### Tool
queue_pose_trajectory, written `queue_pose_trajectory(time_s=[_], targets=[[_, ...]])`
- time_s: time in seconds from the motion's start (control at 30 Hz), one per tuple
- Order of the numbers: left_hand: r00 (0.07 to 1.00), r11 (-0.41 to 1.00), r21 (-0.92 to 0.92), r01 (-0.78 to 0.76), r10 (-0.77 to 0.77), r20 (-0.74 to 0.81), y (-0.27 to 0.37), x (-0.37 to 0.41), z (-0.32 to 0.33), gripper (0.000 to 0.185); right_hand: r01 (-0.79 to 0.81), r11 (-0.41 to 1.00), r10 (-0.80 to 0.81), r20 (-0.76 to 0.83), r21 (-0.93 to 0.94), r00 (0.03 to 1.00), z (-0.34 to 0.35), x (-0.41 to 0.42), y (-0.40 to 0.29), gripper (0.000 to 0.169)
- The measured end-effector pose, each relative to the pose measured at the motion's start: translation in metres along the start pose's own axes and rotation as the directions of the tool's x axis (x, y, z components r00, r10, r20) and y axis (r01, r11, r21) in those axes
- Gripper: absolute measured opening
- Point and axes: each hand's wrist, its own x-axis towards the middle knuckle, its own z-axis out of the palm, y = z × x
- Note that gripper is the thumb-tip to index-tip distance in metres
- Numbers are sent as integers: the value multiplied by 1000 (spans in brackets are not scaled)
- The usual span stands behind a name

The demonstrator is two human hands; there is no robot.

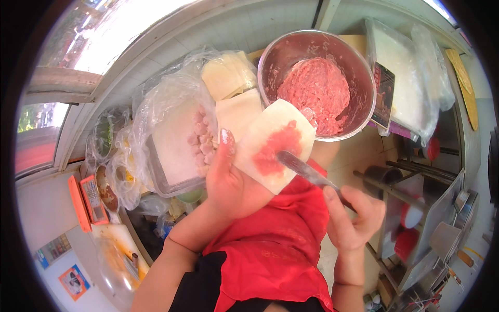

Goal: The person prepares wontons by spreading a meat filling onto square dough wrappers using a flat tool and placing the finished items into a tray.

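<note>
A square dough wrapper [253, 140] lies across my left hand [237, 187], which supports it from below with the thumb raised at its edge. Pink minced meat [286, 136] is smeared thinly over the wrapper's middle. My right hand [353, 218] grips a flat metal spreading blade [304, 167], whose tip touches the smear. Just beyond the wrapper stands a steel bowl [269, 74] with a large mound of minced meat [315, 89] in it. Stacked wrappers [226, 74] sit left of the bowl, partly under plastic film.
Several folded pink-filled pieces [202, 140] rest on a plastic-covered tray [171, 156] at left. A phone [382, 95] leans by the bowl's right side. An orange scale [93, 199] stands far left. Metal shelving [440, 210] with pots is at right.
</note>
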Motion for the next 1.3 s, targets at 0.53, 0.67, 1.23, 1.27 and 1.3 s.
queue_pose_trajectory(time_s=[0.53,0.67,1.23,1.27,1.3], targets=[[999,999,-30,17,-18,-38,-1,0,4,76,40,988,-52,-80,-149,995,5,1,1,33],[993,999,45,26,-20,-120,-1,0,9,76,19,986,-45,-148,-167,988,9,0,4,31],[977,992,114,46,-21,-214,-2,3,17,76,-19,998,16,-53,-62,998,3,-1,1,35],[956,980,187,71,-13,-295,-3,4,22,76,-26,997,20,-75,-77,997,5,0,1,35],[969,989,135,53,-18,-246,-2,4,18,76,-33,995,25,-97,-91,995,6,1,1,36]])
